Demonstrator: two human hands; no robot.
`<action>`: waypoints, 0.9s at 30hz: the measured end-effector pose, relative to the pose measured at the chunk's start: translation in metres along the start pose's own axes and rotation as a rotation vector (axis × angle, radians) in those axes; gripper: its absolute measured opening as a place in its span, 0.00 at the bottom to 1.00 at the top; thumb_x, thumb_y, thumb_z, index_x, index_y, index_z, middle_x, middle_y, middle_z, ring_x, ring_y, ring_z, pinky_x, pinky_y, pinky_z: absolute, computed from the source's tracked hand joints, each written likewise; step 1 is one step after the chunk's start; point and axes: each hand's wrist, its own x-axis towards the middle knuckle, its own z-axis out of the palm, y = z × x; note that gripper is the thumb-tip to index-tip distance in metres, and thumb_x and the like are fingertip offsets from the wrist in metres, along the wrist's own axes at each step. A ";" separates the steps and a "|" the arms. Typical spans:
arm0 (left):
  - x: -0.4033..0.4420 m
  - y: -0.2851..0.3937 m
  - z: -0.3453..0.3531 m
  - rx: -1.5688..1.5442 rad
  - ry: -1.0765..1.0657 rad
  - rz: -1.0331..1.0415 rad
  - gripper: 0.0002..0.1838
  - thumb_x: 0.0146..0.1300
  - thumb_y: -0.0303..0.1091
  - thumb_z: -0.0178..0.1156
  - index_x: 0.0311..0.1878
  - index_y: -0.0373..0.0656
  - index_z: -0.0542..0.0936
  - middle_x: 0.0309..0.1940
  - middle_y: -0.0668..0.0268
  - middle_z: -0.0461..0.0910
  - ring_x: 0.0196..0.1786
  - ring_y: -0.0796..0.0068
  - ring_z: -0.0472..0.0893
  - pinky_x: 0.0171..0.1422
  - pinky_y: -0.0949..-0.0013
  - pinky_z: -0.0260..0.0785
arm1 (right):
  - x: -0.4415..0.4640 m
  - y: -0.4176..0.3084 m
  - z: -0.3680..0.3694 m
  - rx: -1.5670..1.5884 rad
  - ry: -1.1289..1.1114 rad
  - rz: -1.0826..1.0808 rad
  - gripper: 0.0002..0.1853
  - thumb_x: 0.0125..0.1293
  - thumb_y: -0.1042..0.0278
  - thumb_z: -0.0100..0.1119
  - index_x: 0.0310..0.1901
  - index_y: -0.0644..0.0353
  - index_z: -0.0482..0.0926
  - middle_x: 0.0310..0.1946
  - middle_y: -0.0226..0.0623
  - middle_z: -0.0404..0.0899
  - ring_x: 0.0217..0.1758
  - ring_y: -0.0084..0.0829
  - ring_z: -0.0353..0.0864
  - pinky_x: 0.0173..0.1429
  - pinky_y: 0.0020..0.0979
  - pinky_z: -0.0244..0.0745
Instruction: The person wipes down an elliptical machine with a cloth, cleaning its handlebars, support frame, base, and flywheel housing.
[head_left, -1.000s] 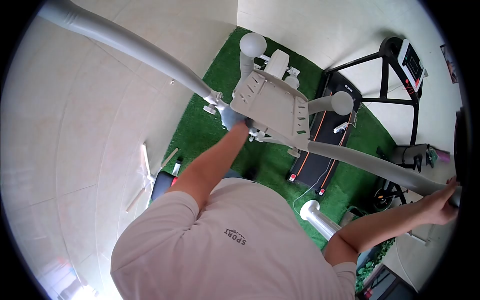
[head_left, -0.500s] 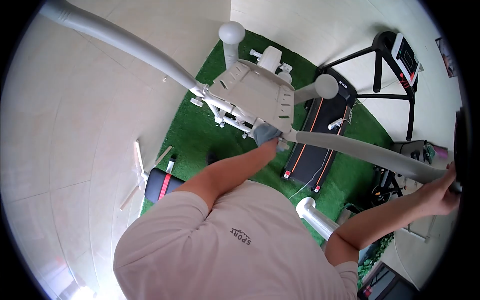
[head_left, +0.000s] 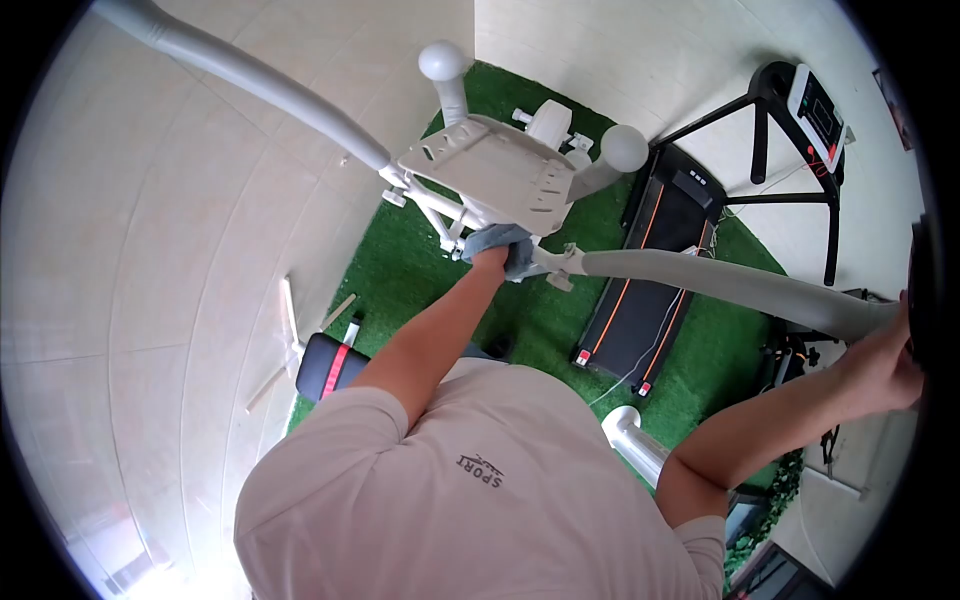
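My left hand (head_left: pixel 490 259) is closed on a blue-grey cloth (head_left: pixel 503 238), pressed against the white frame just below a slotted off-white backrest plate (head_left: pixel 490 170). The cloth hides most of its fingers. At the far right, my right hand (head_left: pixel 882 370) wraps around the outer end of a grey padded bar (head_left: pixel 730 282); the dark image edge cuts off some fingertips. A matching grey bar (head_left: pixel 270 90) runs to the upper left. Two round-ended white posts, a left one (head_left: pixel 443 62) and a right one (head_left: pixel 624 150), stick out beside the plate.
A black treadmill (head_left: pixel 640 300) with orange stripes stands on green turf (head_left: pixel 400 280) to the right, a white cable across it. A dark padded bench (head_left: pixel 325 368) with a red band sits lower left. A white post (head_left: pixel 635 440) rises near my right elbow. Pale walls enclose the corner.
My left hand and the cloth have slid left along the frame, away from the joint of the right bar. My right hand stays at the bar's end. The view has shifted slightly.
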 end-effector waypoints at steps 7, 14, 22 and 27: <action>-0.030 0.124 -0.082 0.756 -0.186 0.518 0.20 0.52 0.46 0.72 0.45 0.45 0.85 0.44 0.63 0.86 0.46 0.67 0.85 0.48 0.66 0.77 | -0.002 -0.013 0.005 0.143 -0.054 -0.093 0.37 0.66 0.60 0.67 0.67 0.73 0.59 0.50 0.51 0.73 0.54 0.42 0.79 0.55 0.39 0.79; 0.011 0.084 -0.037 0.746 0.136 0.768 0.25 0.59 0.52 0.63 0.54 0.45 0.80 0.57 0.56 0.79 0.68 0.56 0.71 0.70 0.52 0.62 | -0.003 -0.020 0.013 0.214 -0.059 -0.073 0.35 0.66 0.67 0.65 0.67 0.73 0.58 0.51 0.52 0.72 0.53 0.41 0.79 0.54 0.39 0.79; 0.099 0.114 -0.089 0.171 -0.601 0.010 0.30 0.55 0.39 0.70 0.61 0.43 0.75 0.53 0.60 0.82 0.56 0.67 0.81 0.59 0.61 0.74 | 0.000 -0.011 0.010 0.228 -0.081 -0.154 0.34 0.65 0.70 0.64 0.67 0.75 0.57 0.53 0.55 0.71 0.52 0.42 0.78 0.53 0.39 0.79; 0.092 0.150 -0.083 0.150 -0.830 -0.052 0.28 0.55 0.38 0.69 0.60 0.42 0.76 0.51 0.60 0.83 0.53 0.68 0.82 0.57 0.63 0.75 | 0.001 -0.010 0.013 0.131 -0.052 -0.134 0.34 0.65 0.71 0.62 0.66 0.75 0.57 0.54 0.57 0.70 0.54 0.43 0.78 0.54 0.38 0.79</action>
